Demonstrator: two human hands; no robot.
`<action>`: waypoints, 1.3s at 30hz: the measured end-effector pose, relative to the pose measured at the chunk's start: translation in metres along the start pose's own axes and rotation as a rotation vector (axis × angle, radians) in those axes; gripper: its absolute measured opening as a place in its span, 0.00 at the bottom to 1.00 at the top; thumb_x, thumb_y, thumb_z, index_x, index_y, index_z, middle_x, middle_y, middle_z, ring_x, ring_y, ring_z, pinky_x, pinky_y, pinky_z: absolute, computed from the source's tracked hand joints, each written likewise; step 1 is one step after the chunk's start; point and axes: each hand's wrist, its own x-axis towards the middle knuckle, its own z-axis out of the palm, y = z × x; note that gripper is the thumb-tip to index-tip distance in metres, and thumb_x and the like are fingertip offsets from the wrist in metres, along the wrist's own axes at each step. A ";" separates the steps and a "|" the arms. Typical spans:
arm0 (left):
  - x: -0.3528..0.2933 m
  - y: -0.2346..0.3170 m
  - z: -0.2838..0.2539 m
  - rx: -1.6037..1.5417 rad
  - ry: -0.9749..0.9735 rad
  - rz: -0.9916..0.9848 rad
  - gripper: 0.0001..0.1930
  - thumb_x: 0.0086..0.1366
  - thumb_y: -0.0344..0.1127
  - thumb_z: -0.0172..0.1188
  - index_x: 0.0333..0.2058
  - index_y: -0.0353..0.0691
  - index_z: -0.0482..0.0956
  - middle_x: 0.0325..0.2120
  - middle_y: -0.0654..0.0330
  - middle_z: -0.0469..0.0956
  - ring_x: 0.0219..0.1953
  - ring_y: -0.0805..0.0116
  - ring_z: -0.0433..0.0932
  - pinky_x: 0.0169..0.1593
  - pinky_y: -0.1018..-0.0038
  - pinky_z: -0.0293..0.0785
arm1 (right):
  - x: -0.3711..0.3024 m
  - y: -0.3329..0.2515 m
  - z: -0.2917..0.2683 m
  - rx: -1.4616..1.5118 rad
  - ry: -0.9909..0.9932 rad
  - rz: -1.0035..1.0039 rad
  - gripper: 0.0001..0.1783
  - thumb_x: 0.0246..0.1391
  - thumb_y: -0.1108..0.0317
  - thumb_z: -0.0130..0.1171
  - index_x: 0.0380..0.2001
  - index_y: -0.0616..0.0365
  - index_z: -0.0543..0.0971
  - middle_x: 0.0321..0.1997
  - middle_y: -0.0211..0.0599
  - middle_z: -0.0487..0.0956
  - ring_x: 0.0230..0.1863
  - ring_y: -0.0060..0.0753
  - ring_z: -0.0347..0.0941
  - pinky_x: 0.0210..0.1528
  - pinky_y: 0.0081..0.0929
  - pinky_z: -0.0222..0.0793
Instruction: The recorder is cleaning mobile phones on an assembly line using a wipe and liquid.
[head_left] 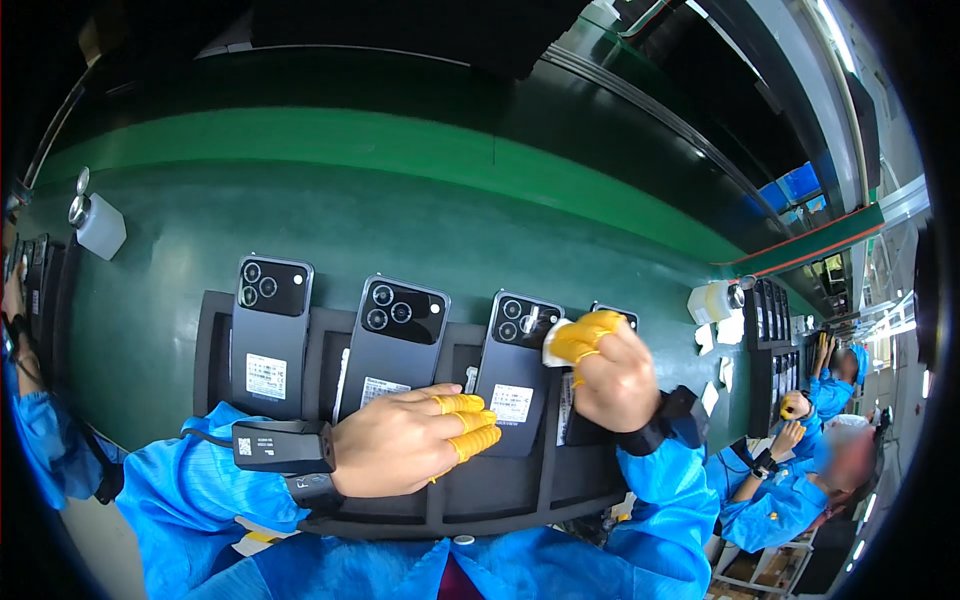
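Four dark grey smartphones lie back up in a row: the far-left phone (270,335), a second phone (398,340), a third phone (512,375) and a fourth phone (618,312) mostly covered by my right hand. Yellow finger cots cover fingertips on both hands. My left hand (405,442) reaches across the second phone's lower part, its fingers stretched flat to the third phone's left edge. With fingers closed on a white wipe (553,345), my right hand (615,375) presses beside the third phone's camera block. White labels show on the first three phones.
Under the phones sits a black foam tray (490,500) with compartments. A white dispenser bottle (100,228) stands far left, another bottle (712,302) at right beside crumpled white wipes (729,330). More phone trays (770,350) and co-workers in blue are further right; another person is at far left.
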 end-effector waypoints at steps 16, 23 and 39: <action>0.002 -0.001 -0.003 0.037 -0.042 0.024 0.21 0.59 0.35 0.61 0.53 0.47 0.79 0.51 0.63 0.79 0.54 0.69 0.77 0.65 0.67 0.68 | 0.002 -0.019 0.015 -0.078 -0.028 -0.150 0.26 0.32 0.72 0.60 0.42 0.66 0.82 0.44 0.45 0.78 0.47 0.45 0.75 0.51 0.35 0.75; 0.003 -0.001 -0.003 0.049 -0.043 0.009 0.20 0.61 0.35 0.60 0.53 0.47 0.79 0.52 0.63 0.79 0.55 0.68 0.77 0.65 0.66 0.68 | -0.023 -0.005 -0.027 -0.166 -0.080 0.027 0.21 0.26 0.79 0.60 0.33 0.66 0.82 0.37 0.43 0.79 0.40 0.47 0.76 0.45 0.37 0.78; 0.000 -0.003 -0.001 -0.034 -0.011 0.015 0.18 0.61 0.33 0.58 0.51 0.44 0.80 0.50 0.61 0.80 0.54 0.66 0.78 0.65 0.65 0.67 | -0.008 0.011 -0.022 -0.294 0.185 0.295 0.21 0.27 0.86 0.56 0.32 0.66 0.83 0.38 0.47 0.80 0.38 0.53 0.75 0.43 0.40 0.74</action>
